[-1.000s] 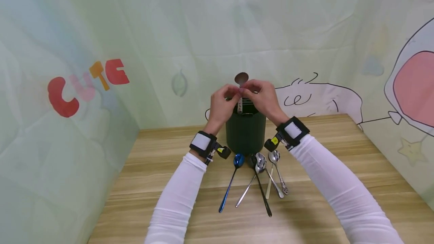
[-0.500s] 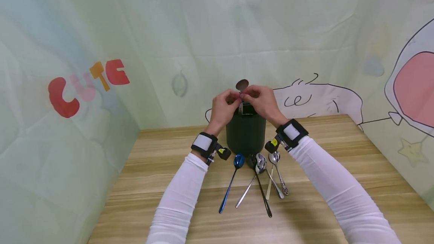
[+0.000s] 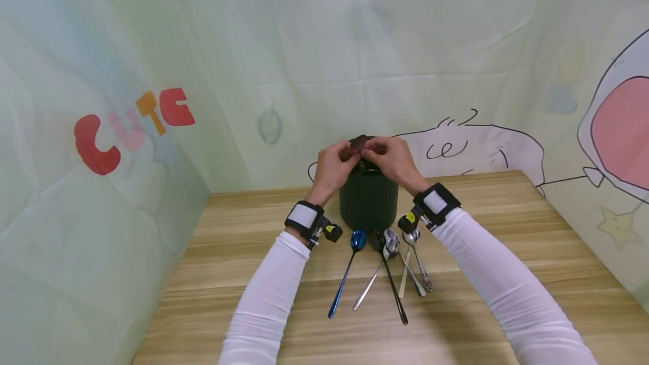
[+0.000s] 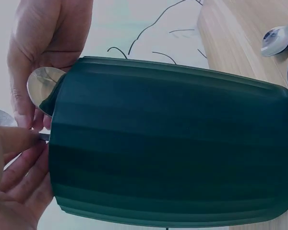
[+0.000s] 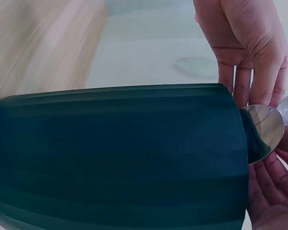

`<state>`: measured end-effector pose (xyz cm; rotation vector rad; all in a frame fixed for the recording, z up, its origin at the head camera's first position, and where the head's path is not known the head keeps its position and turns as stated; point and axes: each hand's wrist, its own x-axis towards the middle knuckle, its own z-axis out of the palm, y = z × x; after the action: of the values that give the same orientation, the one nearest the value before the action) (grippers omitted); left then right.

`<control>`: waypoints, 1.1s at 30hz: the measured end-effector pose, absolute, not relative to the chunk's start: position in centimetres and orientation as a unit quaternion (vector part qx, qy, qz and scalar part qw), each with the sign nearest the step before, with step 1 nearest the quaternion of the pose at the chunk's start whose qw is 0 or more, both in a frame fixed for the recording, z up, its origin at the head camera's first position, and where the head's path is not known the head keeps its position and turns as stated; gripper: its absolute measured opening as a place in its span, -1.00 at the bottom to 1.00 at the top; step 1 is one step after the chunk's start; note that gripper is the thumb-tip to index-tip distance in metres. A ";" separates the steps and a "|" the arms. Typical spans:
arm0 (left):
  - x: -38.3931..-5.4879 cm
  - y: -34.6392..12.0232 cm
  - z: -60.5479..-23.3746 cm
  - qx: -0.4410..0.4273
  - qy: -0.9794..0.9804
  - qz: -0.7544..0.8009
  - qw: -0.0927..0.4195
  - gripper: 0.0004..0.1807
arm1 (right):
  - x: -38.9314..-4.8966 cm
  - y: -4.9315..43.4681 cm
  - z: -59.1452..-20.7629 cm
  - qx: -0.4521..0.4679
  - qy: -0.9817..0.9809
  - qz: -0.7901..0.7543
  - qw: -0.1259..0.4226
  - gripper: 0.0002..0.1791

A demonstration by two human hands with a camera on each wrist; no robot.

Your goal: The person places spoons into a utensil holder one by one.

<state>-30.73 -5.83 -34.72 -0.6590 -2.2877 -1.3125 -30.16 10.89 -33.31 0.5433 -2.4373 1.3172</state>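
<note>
A ribbed dark green canister point(image 3: 368, 201) stands upright at the back of the table. Above its mouth, my left hand point(image 3: 332, 168) and right hand point(image 3: 395, 159) meet and pinch the handle of an upright spoon point(image 3: 359, 142), its bowl uppermost. The handle's lower part is hidden inside the canister. In the left wrist view, the left thumb and fingers close on the thin handle point(image 4: 44, 137) just above the rim. Another shiny spoon bowl point(image 5: 266, 134) rises over the rim in the right wrist view.
Before the canister lie a blue spoon point(image 3: 358, 240), a black long-handled spoon point(image 3: 394, 283) and several silver spoons point(image 3: 391, 239) that overlap, one with an ornate handle point(image 3: 425, 280). Printed cloth point(image 3: 284, 44) hangs behind the wooden table point(image 3: 228, 275) and along its sides.
Both hands have moved down together with the spoon. Its bowl is lower, now level with the fingers, and more of its handle is inside the canister. The spoons on the table lie as before.
</note>
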 end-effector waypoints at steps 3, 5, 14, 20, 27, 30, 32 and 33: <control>-30.6 -6.0 -34.7 -0.241 -0.830 -0.461 0.201 -0.86 | -30.1 11.0 -33.5 0.191 -0.858 0.450 0.159 -0.86; -30.4 -6.2 -34.6 -0.251 -0.832 -0.457 0.188 -0.77 | -30.0 11.2 -33.6 0.189 -0.862 0.441 0.162 -0.86; -29.1 -7.2 -34.2 -0.307 -0.838 -0.428 0.141 -0.51 | -29.2 12.0 -33.6 0.182 -0.863 0.431 0.189 -0.82; -27.5 -7.7 -33.8 -0.309 -0.833 -0.428 0.167 -0.36 | -27.5 12.4 -32.8 0.202 -0.840 0.443 0.240 -0.71; -25.2 -8.6 -33.5 -0.302 -0.828 -0.427 0.203 -0.29 | -24.9 12.6 -32.7 0.240 -0.819 0.440 0.279 -0.55; -24.2 -9.0 -33.8 -0.293 -0.831 -0.420 0.215 -0.24 | -23.9 12.5 -33.0 0.256 -0.813 0.434 0.290 -0.50; -23.5 -9.2 -34.0 -0.289 -0.833 -0.414 0.227 -0.21 | -23.1 12.4 -33.2 0.265 -0.811 0.430 0.296 -0.47; -23.1 -9.3 -34.0 -0.288 -0.833 -0.410 0.234 -0.21 | -22.8 12.3 -33.4 0.270 -0.810 0.427 0.298 -0.46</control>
<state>-23.13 -9.34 -34.05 -0.7901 -2.2875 -1.1269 -22.77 12.34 -33.41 0.7175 -2.1518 1.1348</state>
